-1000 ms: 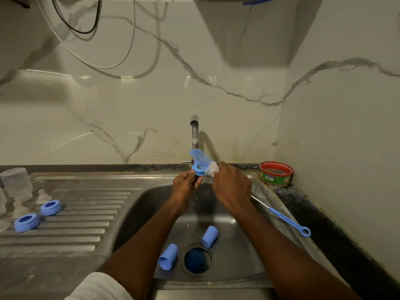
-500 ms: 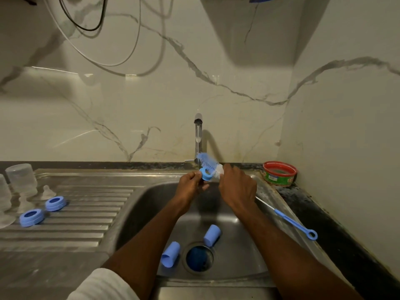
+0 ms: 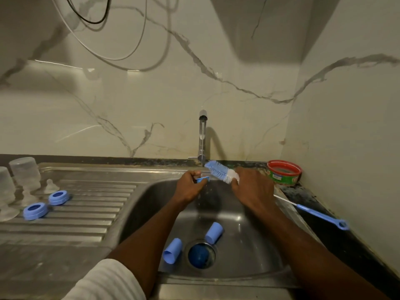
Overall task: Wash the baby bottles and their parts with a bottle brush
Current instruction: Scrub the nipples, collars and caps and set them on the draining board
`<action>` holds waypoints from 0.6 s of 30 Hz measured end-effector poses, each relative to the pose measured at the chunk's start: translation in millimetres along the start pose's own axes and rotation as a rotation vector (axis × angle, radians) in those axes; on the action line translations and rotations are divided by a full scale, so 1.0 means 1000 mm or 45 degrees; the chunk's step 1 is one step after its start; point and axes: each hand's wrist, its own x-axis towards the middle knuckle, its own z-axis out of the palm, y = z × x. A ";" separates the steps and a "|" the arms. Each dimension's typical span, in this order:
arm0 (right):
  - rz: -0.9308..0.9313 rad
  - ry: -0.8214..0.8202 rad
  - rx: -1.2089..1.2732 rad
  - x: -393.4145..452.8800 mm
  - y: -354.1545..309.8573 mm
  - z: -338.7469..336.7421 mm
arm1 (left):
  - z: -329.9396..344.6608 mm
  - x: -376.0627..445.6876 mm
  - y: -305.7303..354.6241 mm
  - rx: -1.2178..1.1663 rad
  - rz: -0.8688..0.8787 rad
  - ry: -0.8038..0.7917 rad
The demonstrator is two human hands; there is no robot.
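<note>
Marble-veined wall panels back a steel sink (image 3: 255, 265) with a ribbed drainboard (image 3: 86, 204) on its left; the tap (image 3: 202, 135) runs a thin stream.

Head view, items:
- Left hand (image 3: 188, 189), fingers curled, pinching a blue bottle ring (image 3: 203, 179) under the stream at the basin's back edge.
- Right hand (image 3: 253, 189), closed round the handle of the bottle brush (image 3: 218, 171). Its long axis runs from this hand up-left toward the tap, bristle tip just above the ring and apparently clear of it.
- Two blue caps (image 3: 214, 232) on the basin floor beside the drain.
- Two more blue rings (image 3: 35, 210), a teat (image 3: 50, 185) and clear bottles (image 3: 24, 172) at the drainboard's left edge.
- Thin blue brush (image 3: 320, 215) on the desk by the sink's right rim; red tub (image 3: 284, 171) at the back right corner.

Judgement: the ring lies left of and below the bristles; bringing the two together is the nearest move.
</note>
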 end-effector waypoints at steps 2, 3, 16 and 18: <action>-0.071 -0.007 -0.014 0.002 0.005 0.001 | -0.005 0.003 -0.001 0.038 0.050 0.020; -0.106 -0.016 -0.015 0.002 0.007 0.001 | -0.008 0.005 -0.001 0.039 0.071 0.011; -0.441 0.005 -0.068 0.010 0.008 -0.002 | -0.027 0.001 -0.005 0.553 0.449 -0.055; -0.400 0.003 -0.075 0.011 0.009 -0.002 | -0.027 0.000 -0.005 0.611 0.467 -0.066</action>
